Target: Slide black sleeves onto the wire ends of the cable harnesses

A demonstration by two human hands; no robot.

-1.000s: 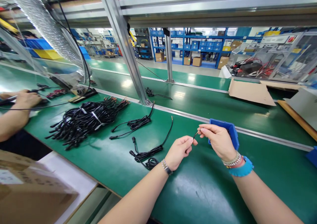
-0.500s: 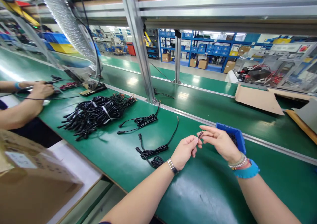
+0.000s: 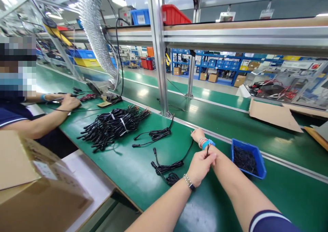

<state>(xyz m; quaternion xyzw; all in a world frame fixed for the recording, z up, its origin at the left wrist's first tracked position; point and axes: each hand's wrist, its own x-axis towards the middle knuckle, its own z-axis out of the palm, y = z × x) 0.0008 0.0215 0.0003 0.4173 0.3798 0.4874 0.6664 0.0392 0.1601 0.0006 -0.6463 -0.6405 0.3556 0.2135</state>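
Note:
My left hand (image 3: 201,167) is closed, pinching a short thin black piece of tubing (image 3: 207,150) that stands up between thumb and fingers. My right hand (image 3: 198,135) reaches across beyond it, fingers curled at the free end of a black cable (image 3: 169,167); its fingertips are partly hidden. That cable lies coiled on the green bench, with connectors at its near end. Another coiled black cable (image 3: 160,133) rests farther left. To the right sits a blue bin (image 3: 261,165) holding many short black pieces.
A large tied bundle of black cables (image 3: 112,124) lies to the left on the green bench (image 3: 128,170). A co-worker's hands (image 3: 69,102) work beyond it. A metal post (image 3: 159,54) rises at the bench's back rail. A cardboard box (image 3: 38,180) stands at lower left.
My right hand has moved left, away from my left hand, to the cable's free end. My left hand keeps its pinch on the tubing. The view has shifted, showing more of the co-worker.

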